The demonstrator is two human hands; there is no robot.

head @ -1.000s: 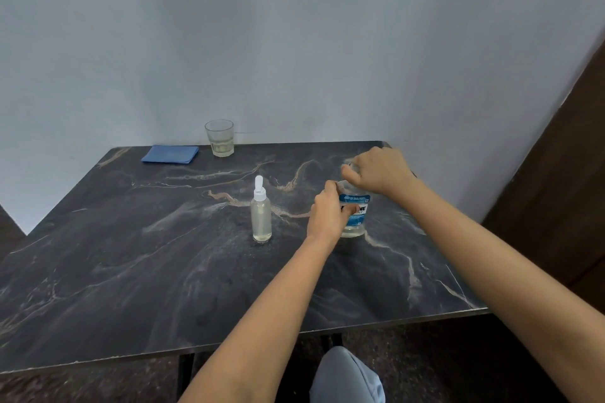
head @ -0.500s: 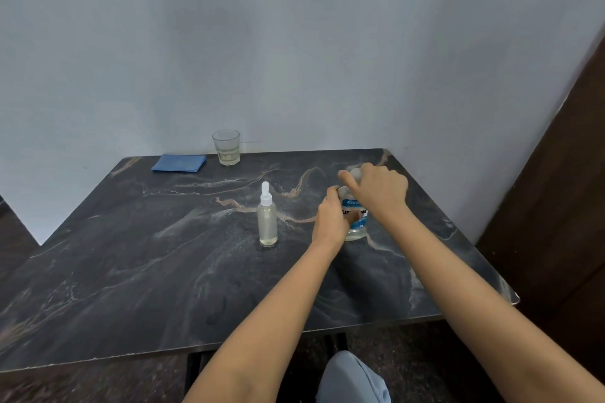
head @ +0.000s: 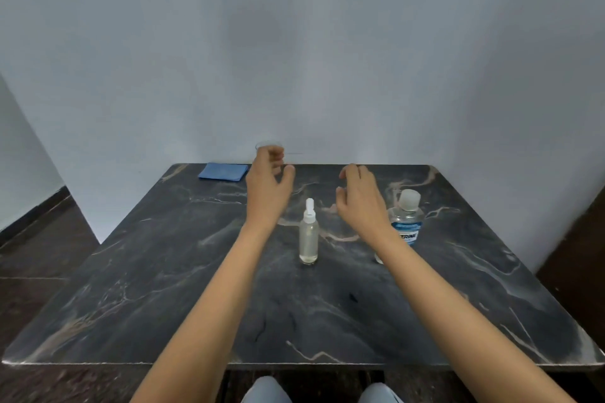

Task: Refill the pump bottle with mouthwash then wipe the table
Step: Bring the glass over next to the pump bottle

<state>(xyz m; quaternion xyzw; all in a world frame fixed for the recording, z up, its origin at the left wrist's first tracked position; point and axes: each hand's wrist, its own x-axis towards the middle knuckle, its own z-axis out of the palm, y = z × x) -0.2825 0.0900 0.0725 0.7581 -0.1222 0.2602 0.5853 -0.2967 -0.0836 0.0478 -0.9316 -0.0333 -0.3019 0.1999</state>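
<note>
A slim clear pump bottle (head: 308, 235) with a white pump top stands upright near the middle of the dark marble table (head: 170, 288). To its right stands the mouthwash bottle (head: 406, 219), clear with a blue label and its cap on. My left hand (head: 266, 183) hovers above and behind the pump bottle, fingers loosely curled, holding nothing. My right hand (head: 360, 199) hovers between the two bottles, fingers relaxed and empty. A folded blue cloth (head: 223, 171) lies at the table's far edge.
A drinking glass (head: 266, 144) stands at the far edge by the wall, mostly hidden behind my left hand. The wall runs right behind the table. My knees (head: 266, 391) show below the near edge.
Both hands have let go of the mouthwash bottle and moved left, now hovering either side of the pump bottle. The camera view has tilted up and shifted.
</note>
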